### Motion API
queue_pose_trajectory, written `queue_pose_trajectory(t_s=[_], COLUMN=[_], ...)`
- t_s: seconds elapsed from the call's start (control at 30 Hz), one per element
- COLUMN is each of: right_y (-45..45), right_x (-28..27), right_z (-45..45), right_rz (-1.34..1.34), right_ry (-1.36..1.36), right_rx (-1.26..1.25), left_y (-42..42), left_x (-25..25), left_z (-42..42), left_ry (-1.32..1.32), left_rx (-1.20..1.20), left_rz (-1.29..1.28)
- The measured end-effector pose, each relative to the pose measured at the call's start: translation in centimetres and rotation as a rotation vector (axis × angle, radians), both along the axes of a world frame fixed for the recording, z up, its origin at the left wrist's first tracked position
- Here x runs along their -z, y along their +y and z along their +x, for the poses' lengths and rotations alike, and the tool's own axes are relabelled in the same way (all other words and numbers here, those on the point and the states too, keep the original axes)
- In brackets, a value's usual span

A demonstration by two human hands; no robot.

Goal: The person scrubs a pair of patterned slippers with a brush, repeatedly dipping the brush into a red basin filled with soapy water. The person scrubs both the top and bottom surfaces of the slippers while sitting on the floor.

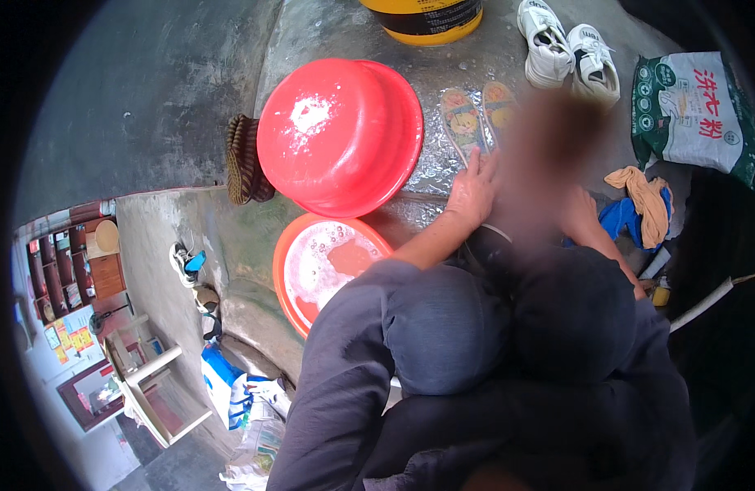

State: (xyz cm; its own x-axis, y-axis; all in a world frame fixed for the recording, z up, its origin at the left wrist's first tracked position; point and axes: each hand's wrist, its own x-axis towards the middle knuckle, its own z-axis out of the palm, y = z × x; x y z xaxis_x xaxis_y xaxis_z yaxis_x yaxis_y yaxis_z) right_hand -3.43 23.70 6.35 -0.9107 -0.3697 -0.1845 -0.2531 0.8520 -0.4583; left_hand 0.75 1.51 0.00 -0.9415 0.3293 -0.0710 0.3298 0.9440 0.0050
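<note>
My left hand (474, 193) reaches down past my knee, its fingers spread at the lower end of a pair of patterned insoles (465, 126) lying on the wet concrete floor. My right hand (580, 208) is beyond the other knee, partly covered by a large blurred patch, so its fingers and anything in them cannot be made out. Left of the insoles a red plastic basin (328, 141) rests upside down. Below it, an orange-red basin (310, 258) holds foamy water, partly hidden by my sleeve.
White sneakers (544, 46) and a yellow bucket (436, 24) stand at the top. A washing powder bag (697, 110) and crumpled blue and tan cloths (644, 205) lie right. A striped slipper (239, 159) touches the red basin. Shoes, bags and a wooden frame (150, 374) are lower left.
</note>
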Motion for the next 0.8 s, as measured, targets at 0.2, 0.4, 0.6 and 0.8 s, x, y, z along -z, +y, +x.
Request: queue_pose_trajectory(t_s=[0.2,0.4,0.6,0.8], right_y=[-5.5,-2.1,-1.4,-6.3], right_x=[3.0,1.2,5.0,3.0], right_z=[-10.6,-4.1,-3.6,-12.3], right_rz=[0.072,0.08,-0.083,0.093], right_ry=[0.051,-0.038,0.053,0.021], right_rx=[0.096,0.044,0.029,0.129], left_y=[0.0,0.3,0.0,0.2], left_x=[-0.1,-0.7,-0.7,0.2], left_z=[-0.5,-0.5,-0.1,-1.1], left_ry=[0.007,-0.012,-0.022,-0.004], left_rx=[0.016,0.01,0.0,0.031], left_rz=[0.029,0.055,0.022,0.039])
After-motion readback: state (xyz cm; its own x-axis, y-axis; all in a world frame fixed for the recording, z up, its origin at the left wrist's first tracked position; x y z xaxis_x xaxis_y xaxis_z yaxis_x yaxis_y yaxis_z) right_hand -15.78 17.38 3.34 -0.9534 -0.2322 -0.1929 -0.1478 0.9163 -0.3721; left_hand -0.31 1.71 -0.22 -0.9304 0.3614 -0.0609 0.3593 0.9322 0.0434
